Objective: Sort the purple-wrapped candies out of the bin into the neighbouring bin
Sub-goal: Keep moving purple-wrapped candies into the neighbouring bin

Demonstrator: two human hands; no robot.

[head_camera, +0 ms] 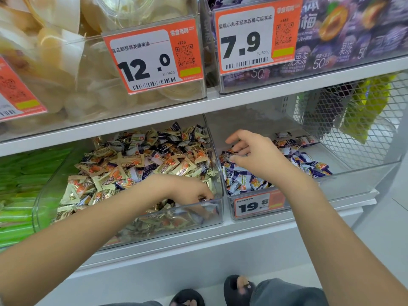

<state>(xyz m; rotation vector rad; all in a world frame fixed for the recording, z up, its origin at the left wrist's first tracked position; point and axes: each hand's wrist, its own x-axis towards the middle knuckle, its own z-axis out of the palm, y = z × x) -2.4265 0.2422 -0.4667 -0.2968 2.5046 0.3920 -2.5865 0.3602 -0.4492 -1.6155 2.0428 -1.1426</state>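
Two clear plastic bins stand side by side on the lower shelf. The left bin (pixel 217 214) holds a heap of gold-wrapped candies (pixel 123 173) with purple-wrapped candies (pixel 164 146) mixed in. The right bin (pixel 353 186) holds only purple-wrapped candies (pixel 245 182). My left hand (pixel 192 192) reaches down into the front right corner of the left bin, its fingers closed on a dark purple candy (pixel 206 198). My right hand (pixel 251 151) hovers over the pile in the right bin, fingers spread, with a purple candy (pixel 234 152) at its fingertips.
An orange price tag reading 19.8 (pixel 257 204) hangs on the right bin's front. A bin of green packets (pixel 19 191) stands to the left. The upper shelf (pixel 198 107) carries bins with tags 12.0 and 7.9. A wire mesh panel (pixel 344 120) closes the right side.
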